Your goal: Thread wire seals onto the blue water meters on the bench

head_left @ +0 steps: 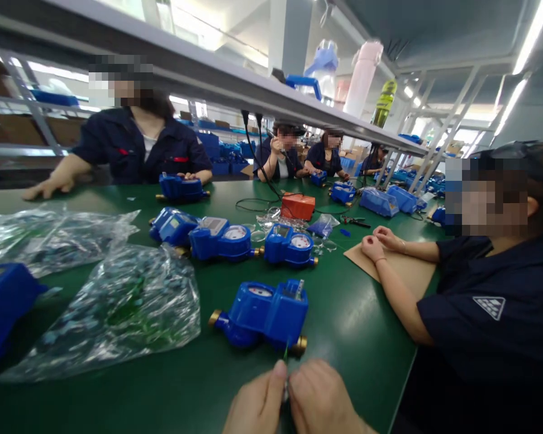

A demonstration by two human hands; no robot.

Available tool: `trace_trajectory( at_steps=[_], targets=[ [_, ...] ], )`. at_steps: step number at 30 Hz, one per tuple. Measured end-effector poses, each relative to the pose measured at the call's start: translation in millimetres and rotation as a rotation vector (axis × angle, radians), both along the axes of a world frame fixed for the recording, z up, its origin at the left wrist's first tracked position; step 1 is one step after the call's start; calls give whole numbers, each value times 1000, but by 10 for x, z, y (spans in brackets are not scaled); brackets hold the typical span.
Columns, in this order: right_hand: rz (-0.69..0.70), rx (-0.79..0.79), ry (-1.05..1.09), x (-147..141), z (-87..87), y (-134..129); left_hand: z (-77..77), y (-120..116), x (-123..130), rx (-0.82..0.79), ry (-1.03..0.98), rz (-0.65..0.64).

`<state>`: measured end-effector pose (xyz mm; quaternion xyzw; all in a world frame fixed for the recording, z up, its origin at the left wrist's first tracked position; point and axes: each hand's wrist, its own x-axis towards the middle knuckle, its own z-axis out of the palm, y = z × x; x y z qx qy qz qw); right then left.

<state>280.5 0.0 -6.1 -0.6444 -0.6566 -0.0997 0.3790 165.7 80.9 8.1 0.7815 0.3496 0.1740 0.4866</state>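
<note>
At the bottom centre, my left hand and my right hand meet, fingers pinched round a small item whose shape is mostly hidden. A thin green strand rises from between my fingertips toward the nearest blue meter. That meter lies just beyond my hands, with brass ends, a round dial and a raised box on its right half. Further back are a meter with a round dial, another beside it and a tilted blue one.
Clear plastic bags of small parts cover the left of the green table. An orange box sits mid-table near cables and pliers. A person's forearms rest on cardboard at right. A shelf crosses overhead; others sit opposite.
</note>
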Motion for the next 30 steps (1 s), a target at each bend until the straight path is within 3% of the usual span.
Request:
trace_trajectory(
  at_steps=[3,7,8,10,13,15,16,20,22,24,27,28,30],
  targets=[
    [47,-205,100,-88,-73,-82,19,-60,24,17,-13,31],
    [123,-557,896,-43,1,1,2,-67,19,45,-25,-5],
    [140,-611,1006,-49,9,15,-1,-57,16,52,-22,-9],
    [117,-577,918,-75,-8,6,-8,-30,13,50,-14,-14],
    [1,-313,346,-103,-91,-58,-10,-2,14,-4,-46,-12],
    [-8,-210,109,-96,-132,-78,0,-5,18,-38,-73,6],
    [13,-213,124,-89,-136,-73,10,-12,19,-44,-83,11],
    [112,-419,604,-90,-58,8,68,-34,18,-13,-91,0],
    [129,-494,718,-110,-19,22,84,-26,14,-14,-93,-6],
    [75,-422,588,-124,-16,2,81,-10,13,-39,-102,-2],
    [-7,-211,191,-109,-54,-36,59,5,23,-92,-121,24],
    [3,-182,141,-97,-63,-35,54,5,28,-104,-124,30],
    [65,-258,313,-76,-60,-7,58,1,37,-112,-131,29]
  ],
)
